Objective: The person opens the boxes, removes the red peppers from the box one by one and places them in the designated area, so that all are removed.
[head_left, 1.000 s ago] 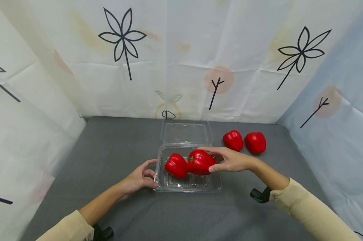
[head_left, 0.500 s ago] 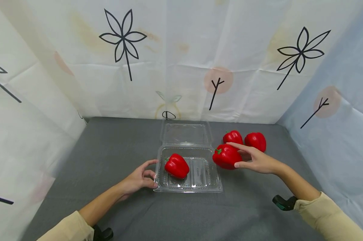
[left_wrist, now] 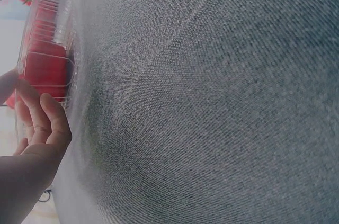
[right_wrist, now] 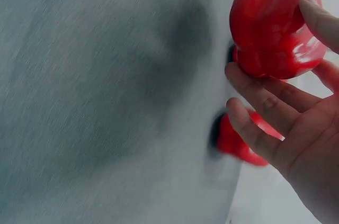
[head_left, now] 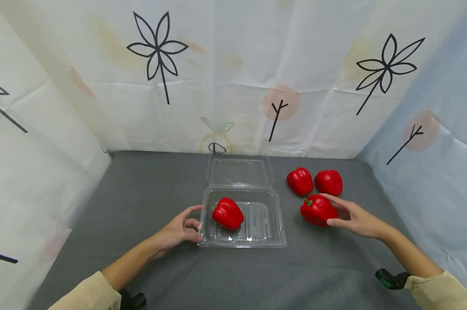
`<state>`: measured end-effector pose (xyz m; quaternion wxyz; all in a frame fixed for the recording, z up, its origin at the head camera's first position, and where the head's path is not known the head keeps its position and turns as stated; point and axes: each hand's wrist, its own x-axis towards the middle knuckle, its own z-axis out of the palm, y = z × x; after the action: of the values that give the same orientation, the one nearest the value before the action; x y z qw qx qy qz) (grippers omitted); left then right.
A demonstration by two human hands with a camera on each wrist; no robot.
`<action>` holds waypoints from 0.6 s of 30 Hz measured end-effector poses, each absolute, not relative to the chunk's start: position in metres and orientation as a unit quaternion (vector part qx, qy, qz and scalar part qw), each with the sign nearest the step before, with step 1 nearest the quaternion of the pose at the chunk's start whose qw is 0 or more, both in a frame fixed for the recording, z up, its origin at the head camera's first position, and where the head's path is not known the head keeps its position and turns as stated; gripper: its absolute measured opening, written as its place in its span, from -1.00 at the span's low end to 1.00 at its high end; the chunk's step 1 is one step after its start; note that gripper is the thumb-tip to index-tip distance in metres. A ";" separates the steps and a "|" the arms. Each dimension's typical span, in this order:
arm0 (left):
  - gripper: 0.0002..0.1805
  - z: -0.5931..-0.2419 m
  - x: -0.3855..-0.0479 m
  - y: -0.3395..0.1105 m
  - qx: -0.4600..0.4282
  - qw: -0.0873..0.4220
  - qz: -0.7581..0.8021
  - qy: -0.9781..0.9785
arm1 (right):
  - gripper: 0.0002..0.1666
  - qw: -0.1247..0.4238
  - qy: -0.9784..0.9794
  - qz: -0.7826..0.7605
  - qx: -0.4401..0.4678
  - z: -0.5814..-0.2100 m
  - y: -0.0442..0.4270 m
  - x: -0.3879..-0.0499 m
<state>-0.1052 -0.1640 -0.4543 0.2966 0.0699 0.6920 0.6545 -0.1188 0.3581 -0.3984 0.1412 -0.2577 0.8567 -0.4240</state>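
Observation:
In the head view, my right hand [head_left: 355,219] holds a red bell pepper [head_left: 318,210] between thumb and fingers, to the right of the clear plastic container. In the right wrist view, this pepper [right_wrist: 275,28] is up off the grey cloth, with its thin stem at the top. My left hand [head_left: 179,229] grips the left edge of the container [head_left: 258,242], thumb and forefinger at its rim. One red bell pepper [head_left: 228,213] lies in the left part of the container. Part of the left hand's contact is hidden in the left wrist view.
Two more red bell peppers, a left one [head_left: 300,181] and a right one [head_left: 328,182], lie behind the held one. The container's lid [head_left: 239,171] is folded back flat. A grey cloth [head_left: 156,185] covers the table, with patterned curtains [head_left: 233,77] around it.
My right hand has carried its pepper out from over the container, rightward to the front of the two loose peppers. The left hand and container have stayed put.

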 end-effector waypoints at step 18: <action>-0.03 -0.452 -0.105 -0.164 0.064 0.294 0.647 0.701 | -0.16 0.118 0.909 -0.361 -0.172 -0.410 0.405 -0.115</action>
<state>-0.1046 -0.1640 -0.4522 0.2942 0.0640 0.7008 0.6467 -0.1151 0.4045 -0.4102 0.1178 -0.1723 0.9088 -0.3612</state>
